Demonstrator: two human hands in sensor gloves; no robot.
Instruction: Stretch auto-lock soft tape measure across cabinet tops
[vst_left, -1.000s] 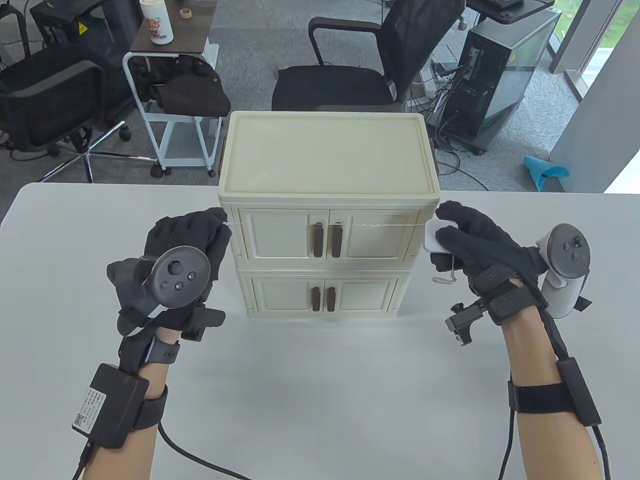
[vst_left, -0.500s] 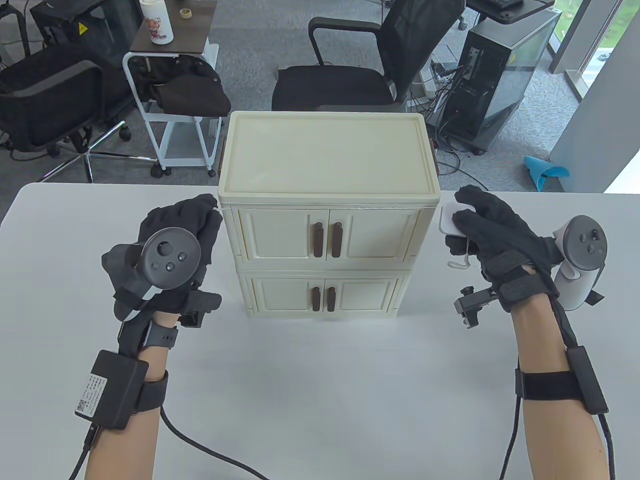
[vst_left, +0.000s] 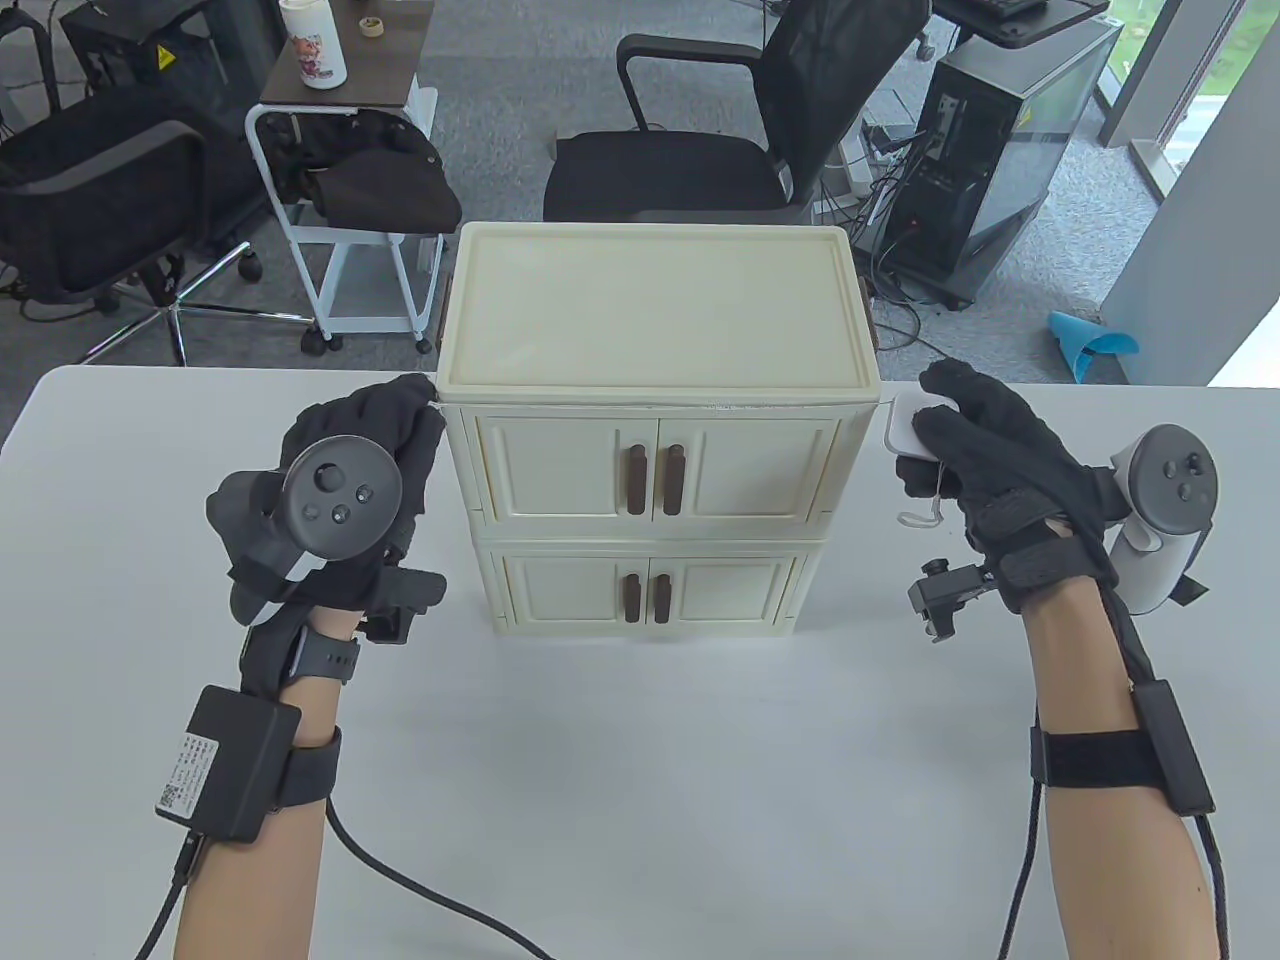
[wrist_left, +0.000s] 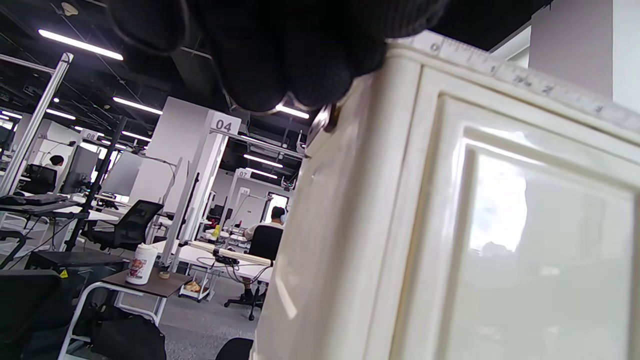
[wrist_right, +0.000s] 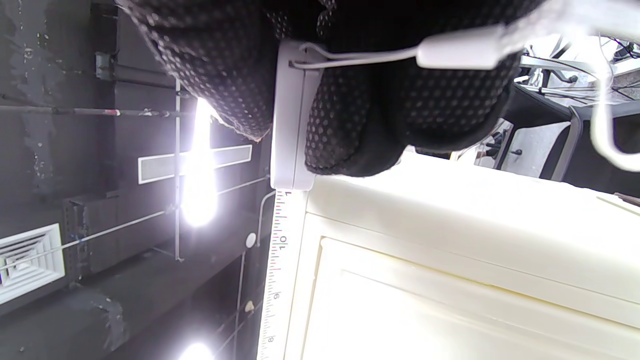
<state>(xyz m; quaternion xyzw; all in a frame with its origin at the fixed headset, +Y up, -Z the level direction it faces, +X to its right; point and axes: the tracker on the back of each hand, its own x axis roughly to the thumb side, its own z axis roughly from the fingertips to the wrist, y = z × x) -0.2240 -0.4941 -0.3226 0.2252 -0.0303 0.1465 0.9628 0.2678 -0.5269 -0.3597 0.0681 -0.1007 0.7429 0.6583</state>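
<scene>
A cream two-tier cabinet (vst_left: 655, 400) stands at the table's middle, doors facing me. My left hand (vst_left: 385, 425) pinches the tape's end at the top front left corner. My right hand (vst_left: 965, 430) grips the white tape measure case (vst_left: 903, 427) at the top front right corner. The white tape (vst_left: 700, 404) runs taut along the cabinet's top front edge between them. In the left wrist view the tape (wrist_left: 505, 62) lies on the top edge, numbers showing. In the right wrist view the case (wrist_right: 290, 115) sits in my fingers and the tape (wrist_right: 280, 280) leaves it along the cabinet (wrist_right: 450, 270).
The white table (vst_left: 640, 780) spreads in front of the cabinet. A small loop strap (vst_left: 925, 512) hangs from the case. Beyond the table are office chairs (vst_left: 720, 130), a white trolley (vst_left: 340, 190) and a computer tower (vst_left: 1000, 140).
Both hands have risen and moved away from me, carrying the taut tape from across the upper doors up to the cabinet's top front edge. The right hand has moved slightly right.
</scene>
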